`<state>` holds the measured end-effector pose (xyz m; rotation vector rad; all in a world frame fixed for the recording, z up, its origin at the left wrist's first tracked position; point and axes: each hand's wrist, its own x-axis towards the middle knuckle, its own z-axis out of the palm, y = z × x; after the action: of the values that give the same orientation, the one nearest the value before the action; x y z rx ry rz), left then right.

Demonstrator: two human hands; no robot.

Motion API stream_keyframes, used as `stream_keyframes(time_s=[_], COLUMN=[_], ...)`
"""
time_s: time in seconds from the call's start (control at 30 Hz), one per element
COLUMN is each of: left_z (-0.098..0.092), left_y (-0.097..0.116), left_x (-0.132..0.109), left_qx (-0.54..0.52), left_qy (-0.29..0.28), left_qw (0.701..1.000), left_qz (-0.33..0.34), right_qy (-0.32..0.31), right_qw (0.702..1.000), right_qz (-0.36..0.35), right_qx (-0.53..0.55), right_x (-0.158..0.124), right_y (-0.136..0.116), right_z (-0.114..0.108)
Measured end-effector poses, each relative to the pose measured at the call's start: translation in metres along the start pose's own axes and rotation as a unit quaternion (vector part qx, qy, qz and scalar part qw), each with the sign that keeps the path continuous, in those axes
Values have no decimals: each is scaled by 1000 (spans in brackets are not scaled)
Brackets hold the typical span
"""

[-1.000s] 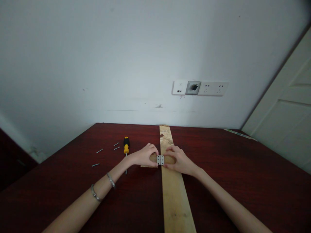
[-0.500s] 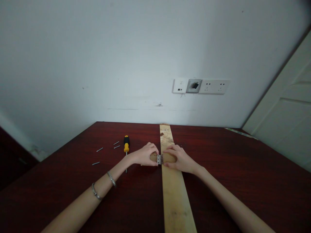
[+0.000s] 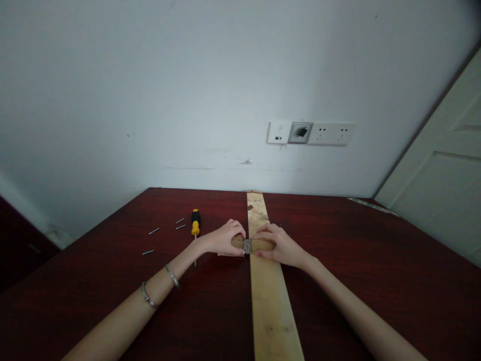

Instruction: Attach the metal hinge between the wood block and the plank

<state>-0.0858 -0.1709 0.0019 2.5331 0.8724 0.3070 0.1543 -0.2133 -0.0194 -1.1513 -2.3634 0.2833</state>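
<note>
A small metal hinge lies at the left edge of a long pale wooden plank that runs from the wall toward me across the dark red table. My left hand pinches the hinge's left side, over a short piece of wood beside the plank. My right hand rests on the plank with thumb and fingers closed on the hinge's right side. Two bracelets sit on my left wrist.
A screwdriver with a yellow and black handle lies just left of my left hand. Several loose screws are scattered further left. The wall behind carries sockets. A white door stands at the right.
The hinge has folded narrower between my fingers, and both hands have drawn slightly closer together. The view has shifted a little.
</note>
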Motion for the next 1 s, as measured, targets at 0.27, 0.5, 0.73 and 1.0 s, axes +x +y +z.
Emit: stream_keyframes(time_s=[0.27, 0.5, 0.73, 1.0], left_z=[0, 1, 1, 2], left_y=[0, -2, -1, -3], left_x=[0, 0, 1, 2], left_qx=[-5, -3, 1, 2], left_qy=[5, 7, 9, 14], left_qw=[1000, 1000, 1000, 1000], left_qz=[1, 6, 7, 11], right_qy=[8, 46, 55, 97], right_qw=[1000, 998, 997, 986], right_qz=[-21, -35, 7, 93], right_qx=[20, 23, 63, 97], right_x=[-1, 1, 3, 7], right_y=[6, 10, 16, 15], right_z=[1, 6, 13, 24])
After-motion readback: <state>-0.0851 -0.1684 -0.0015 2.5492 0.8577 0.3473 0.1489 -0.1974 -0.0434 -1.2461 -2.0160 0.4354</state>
